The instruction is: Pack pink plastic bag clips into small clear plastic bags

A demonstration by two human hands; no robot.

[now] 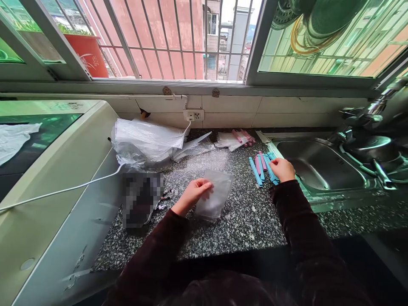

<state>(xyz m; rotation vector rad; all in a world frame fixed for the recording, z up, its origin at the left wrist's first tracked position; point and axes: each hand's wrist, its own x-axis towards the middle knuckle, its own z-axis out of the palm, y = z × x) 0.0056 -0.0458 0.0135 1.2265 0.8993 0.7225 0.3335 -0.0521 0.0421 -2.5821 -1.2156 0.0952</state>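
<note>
My left hand [198, 189] pinches the upper left part of a small clear plastic bag [217, 196] between thumb and fingers. The bag lies low over the speckled counter. Farther right, my right hand [282, 169] has its fingers closed at a blue bag clip [270, 166], at the edge of a loose pile; the fingertips are partly hidden. Several blue and pink sealing clips lie in that pile, among them a pink clip [262, 160]. Behind it, more pink clips [245, 137] rest on small filled or folded clear bags [230, 140].
A heap of larger clear plastic bags [146, 142] lies at the back left, beside a white cable [95, 182]. A dark blurred-out object [142, 199] sits left of my left hand. A steel sink [318, 165] borders the counter on the right. The wall socket [194, 115] is behind.
</note>
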